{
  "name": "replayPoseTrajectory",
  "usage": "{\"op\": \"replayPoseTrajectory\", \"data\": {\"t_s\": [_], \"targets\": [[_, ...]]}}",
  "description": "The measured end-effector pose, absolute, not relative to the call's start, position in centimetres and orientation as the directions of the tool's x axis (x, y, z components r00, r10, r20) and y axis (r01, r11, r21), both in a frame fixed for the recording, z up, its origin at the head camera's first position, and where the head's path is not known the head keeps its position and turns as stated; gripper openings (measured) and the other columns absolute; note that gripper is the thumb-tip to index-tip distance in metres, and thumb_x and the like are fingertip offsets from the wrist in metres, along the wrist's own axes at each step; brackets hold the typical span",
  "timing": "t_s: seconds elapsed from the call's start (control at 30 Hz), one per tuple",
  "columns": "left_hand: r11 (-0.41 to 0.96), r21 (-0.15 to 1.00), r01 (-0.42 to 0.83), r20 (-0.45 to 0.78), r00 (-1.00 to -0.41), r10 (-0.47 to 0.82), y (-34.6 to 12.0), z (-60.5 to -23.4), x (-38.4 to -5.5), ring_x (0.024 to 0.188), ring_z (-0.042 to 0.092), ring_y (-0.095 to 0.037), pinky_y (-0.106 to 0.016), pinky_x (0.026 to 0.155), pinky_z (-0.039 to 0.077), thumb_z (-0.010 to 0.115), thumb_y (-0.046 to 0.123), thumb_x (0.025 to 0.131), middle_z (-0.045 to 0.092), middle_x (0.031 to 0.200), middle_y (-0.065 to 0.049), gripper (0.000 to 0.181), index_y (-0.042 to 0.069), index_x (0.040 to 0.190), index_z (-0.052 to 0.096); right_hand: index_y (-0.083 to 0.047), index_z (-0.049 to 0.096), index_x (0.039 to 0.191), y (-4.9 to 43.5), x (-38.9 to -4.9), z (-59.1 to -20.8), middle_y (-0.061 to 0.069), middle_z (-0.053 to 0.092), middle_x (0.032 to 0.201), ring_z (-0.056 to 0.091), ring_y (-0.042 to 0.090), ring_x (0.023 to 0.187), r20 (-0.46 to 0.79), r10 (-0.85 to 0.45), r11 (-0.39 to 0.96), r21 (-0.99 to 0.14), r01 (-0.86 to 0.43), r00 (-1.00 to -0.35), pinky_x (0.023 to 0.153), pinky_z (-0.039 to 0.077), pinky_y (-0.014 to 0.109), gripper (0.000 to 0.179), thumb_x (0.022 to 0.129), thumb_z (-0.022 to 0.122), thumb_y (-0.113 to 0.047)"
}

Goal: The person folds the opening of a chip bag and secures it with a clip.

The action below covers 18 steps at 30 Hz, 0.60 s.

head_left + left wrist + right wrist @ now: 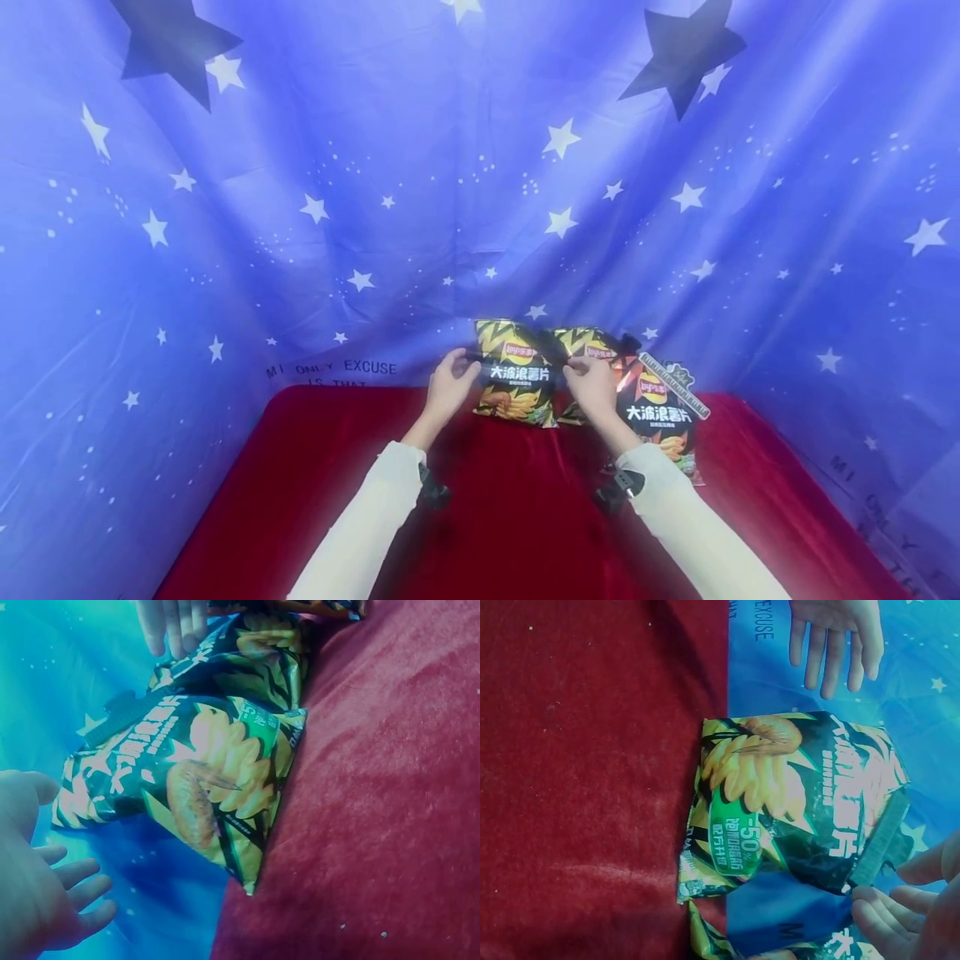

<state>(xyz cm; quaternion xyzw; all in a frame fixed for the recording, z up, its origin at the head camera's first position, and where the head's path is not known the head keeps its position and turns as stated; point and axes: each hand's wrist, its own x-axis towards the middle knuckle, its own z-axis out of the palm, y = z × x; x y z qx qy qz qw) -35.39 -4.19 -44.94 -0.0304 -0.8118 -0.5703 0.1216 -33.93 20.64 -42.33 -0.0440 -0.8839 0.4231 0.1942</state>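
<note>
A black and yellow chip bag (517, 379) stands upright between my hands, against the blue cloth. My left hand (452, 385) is at its left side with its fingers spread; in the left wrist view the thumb is close to the bag's edge, and contact cannot be told. My right hand (595, 390) is at its right side, fingers fairly straight, tips close to the end of a dark clip (881, 840). That clip lies across the upper part of the bag. Whether the fingertips touch it is unclear.
A second yellow and black chip bag (581, 340) stands behind my right hand, partly hidden. Farther right leans a red and black chip bag (660, 412) with a white piano-key clip (675, 385) across its top. A red cloth (495, 500) covers the table; starry blue fabric (450, 167) surrounds it.
</note>
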Motion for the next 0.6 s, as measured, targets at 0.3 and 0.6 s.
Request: {"op": "replayPoseTrajectory", "data": {"t_s": [0.3,0.6], "targets": [[0.415,0.857,0.305,0.338,-0.941,-0.007,-4.4,-42.7,-34.2,0.142,0.049,-0.034,-0.051,0.120,0.037,0.065,0.032,0.097,0.056,0.150,-0.015,0.059,0.007,0.148,0.050,0.002,0.074,0.114,21.7,-32.5,-39.9,0.025,0.075,0.106,0.074,0.034,0.088,0.358,0.263,0.611,-0.780,-0.132,-0.896,0.093,0.054,0.045,0.027,0.095,0.067,-0.016],[0.509,0.735,0.449,0.420,-0.890,0.177,-3.9,-41.1,-31.1,0.153,0.031,-0.035,-0.057,0.125,0.023,0.063,0.034,0.099,0.038,0.163,-0.013,0.064,0.013,0.155,0.041,-0.008,0.066,0.132,21.6,-29.1,-37.8,0.019,0.072,0.124,0.070,0.036,0.108,0.426,0.110,0.588,-0.756,-0.287,-0.898,0.096,0.056,0.047,0.037,0.101,0.065,-0.026]]}}
